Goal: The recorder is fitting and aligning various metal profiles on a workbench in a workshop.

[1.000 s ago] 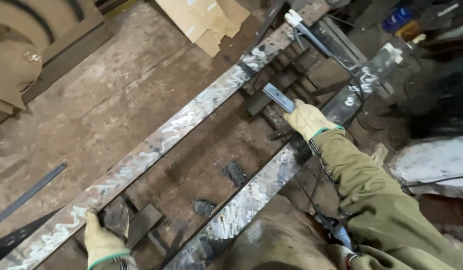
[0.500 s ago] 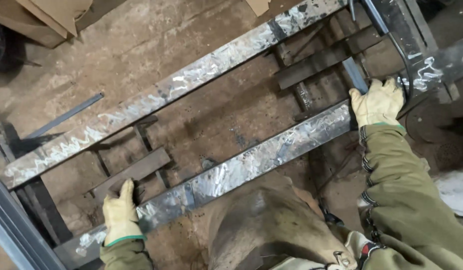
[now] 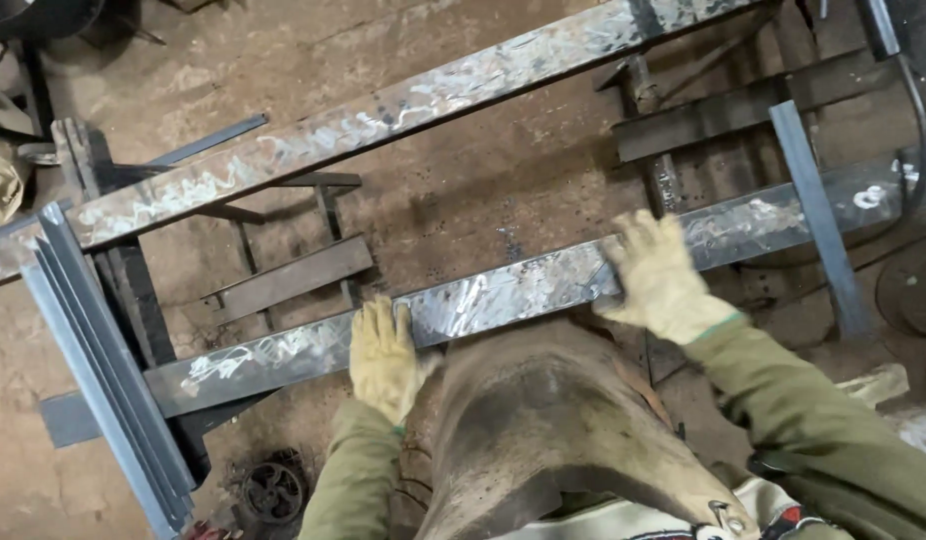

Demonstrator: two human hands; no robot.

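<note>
Since half a second ago both of your hands have slid inward along the near steel bar (image 3: pixel 523 285), so they now sit closer together, either side of your raised knee (image 3: pixel 553 420). In the head view, your left hand (image 3: pixel 383 350) lies flat on the bar's near edge in a yellow leather glove, fingers together and stretched out, gripping nothing. Your right hand (image 3: pixel 663 275) rests palm-down on the same bar, fingers spread wide, also pinching nothing. The bar runs slantwise from lower left to upper right, its face scuffed with bright grinding marks. Parallel to it and well apart lies the far steel bar (image 3: pixel 383 125), with bare dirt floor (image 3: pixel 483 200) between them. A stack of grey angle irons (image 3: pixel 103 370) crosses the near bar's left end, and a slim grey strip (image 3: pixel 818 215) crosses it just beside your right hand.
</note>
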